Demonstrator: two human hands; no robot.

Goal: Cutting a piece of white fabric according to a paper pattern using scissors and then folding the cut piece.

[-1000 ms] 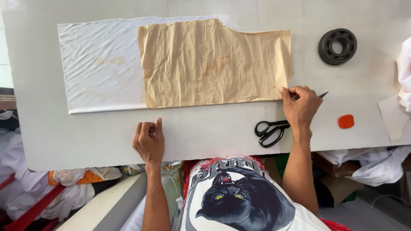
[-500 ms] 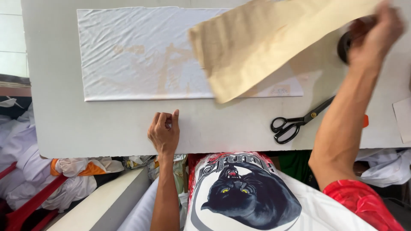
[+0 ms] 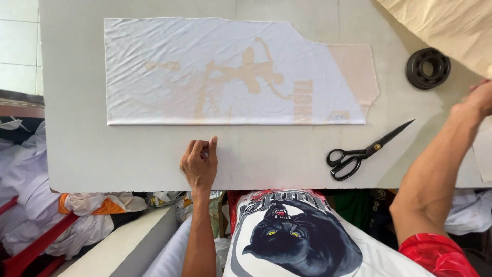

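right hand [image 3: 482, 97]: gripping brown paper pattern [image 3: 446, 28], right of white fabric piece [image 3: 230, 72] | left hand [image 3: 200, 164]: loosely curled on worktop [image 3: 77, 128], just below fabric

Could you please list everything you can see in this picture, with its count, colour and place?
cut fabric piece: one, white with a faint tan print showing through, flat on the table's far half
paper pattern: one, tan, lifted at the top right corner
scissors: one pair, black, on the table right of centre, shut
ring-shaped part: one, black, far right of the table
table: one, pale grey
fabric heap: several pieces, mostly white with some orange, lower left below the table
left hand: resting on the table near its front edge
right hand: raised at the right edge, beneath the paper pattern
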